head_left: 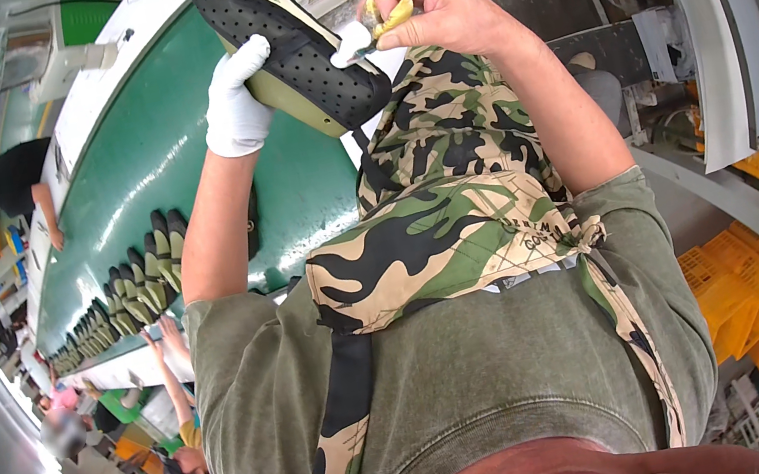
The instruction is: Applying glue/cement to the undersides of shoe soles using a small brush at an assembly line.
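My left hand [236, 105], in a white glove, grips a black perforated shoe [319, 65] with an olive-green sole. The shoe is raised above the green tabletop, tilted, its pale inside facing right. My bare right hand [454, 13] is closed in a pinch on a small yellow-handled tool [395, 17]. A white piece [352, 43] at the tool's end is at the shoe's opening edge; its exact kind is unclear, and I cannot tell whether it touches.
A long green worktable [114, 172] with white edges runs to the left. Rows of black-and-olive shoes [143, 279] stand along it. A co-worker in black [20, 184] is across the table; others are lower left. Yellow crates [749, 289] stand at the right.
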`<action>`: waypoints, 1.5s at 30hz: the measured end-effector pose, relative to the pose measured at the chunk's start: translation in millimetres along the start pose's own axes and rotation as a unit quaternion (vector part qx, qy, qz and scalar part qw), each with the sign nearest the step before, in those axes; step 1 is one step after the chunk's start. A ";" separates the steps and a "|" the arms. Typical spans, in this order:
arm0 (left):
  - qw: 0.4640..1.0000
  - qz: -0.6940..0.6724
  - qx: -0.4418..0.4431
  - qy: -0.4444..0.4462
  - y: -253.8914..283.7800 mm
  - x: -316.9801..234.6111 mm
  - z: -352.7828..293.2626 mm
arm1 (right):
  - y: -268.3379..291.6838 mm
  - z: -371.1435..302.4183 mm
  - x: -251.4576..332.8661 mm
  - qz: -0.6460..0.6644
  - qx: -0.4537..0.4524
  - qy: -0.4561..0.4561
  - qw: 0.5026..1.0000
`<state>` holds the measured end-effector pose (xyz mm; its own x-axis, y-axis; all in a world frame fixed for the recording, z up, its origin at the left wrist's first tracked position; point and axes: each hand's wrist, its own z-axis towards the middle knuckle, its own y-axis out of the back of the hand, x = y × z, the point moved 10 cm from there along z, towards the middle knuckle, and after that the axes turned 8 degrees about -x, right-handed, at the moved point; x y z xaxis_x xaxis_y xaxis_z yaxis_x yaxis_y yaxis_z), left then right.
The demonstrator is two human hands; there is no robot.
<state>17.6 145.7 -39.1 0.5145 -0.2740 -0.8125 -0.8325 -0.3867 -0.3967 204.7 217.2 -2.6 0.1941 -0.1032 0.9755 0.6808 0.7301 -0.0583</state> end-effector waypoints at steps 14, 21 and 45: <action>0.974 0.111 0.165 -0.109 -189.0 -1.0 47.3 | 130.2 -78.7 -3.3 0.203 -0.177 0.009 0.963; 0.950 0.201 0.222 -0.083 -336.3 27.0 88.1 | 239.4 -172.9 11.1 0.173 -0.331 0.159 0.914; 0.845 0.363 0.392 -0.033 -831.7 225.3 258.9 | 350.4 -303.0 -205.7 0.386 -0.662 0.029 0.642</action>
<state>772.7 633.6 -2.7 -0.1810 -0.1291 -0.9750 -0.8173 0.5712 0.0761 617.3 289.6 -288.0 0.8342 -0.1091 0.5406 0.3618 -0.6316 -0.6857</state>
